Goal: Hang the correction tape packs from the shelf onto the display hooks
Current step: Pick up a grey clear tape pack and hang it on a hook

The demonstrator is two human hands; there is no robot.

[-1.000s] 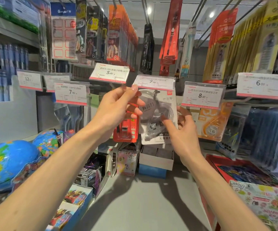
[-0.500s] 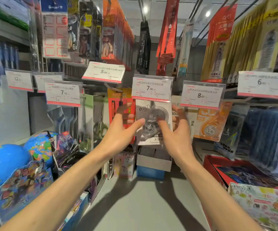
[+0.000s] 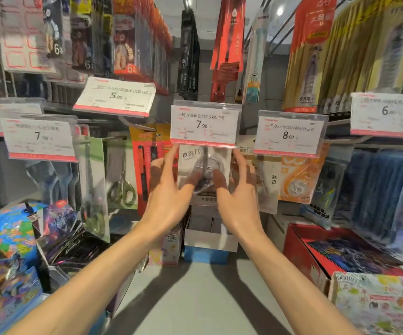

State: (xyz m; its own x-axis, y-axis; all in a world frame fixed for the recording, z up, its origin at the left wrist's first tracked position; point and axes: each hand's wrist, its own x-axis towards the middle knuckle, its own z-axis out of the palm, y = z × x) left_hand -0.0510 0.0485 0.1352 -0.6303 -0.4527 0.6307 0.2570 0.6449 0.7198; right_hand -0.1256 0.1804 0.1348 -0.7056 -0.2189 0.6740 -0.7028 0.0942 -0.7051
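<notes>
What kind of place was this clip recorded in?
Most likely a stationery aisle in a shop: price tags clipped to the display hooks, carded scissors hanging beside a correction tape pack that both hands reach toward, and globes on the shelf.

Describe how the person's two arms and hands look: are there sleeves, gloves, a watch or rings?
Both forearms are bare as far as the picture shows them; no sleeve is in view. The left hand and the right hand wear no gloves. No watch, bracelet or ring shows on either wrist or on the fingers. The picture is slightly blurred, so small marks cannot be told.
</notes>
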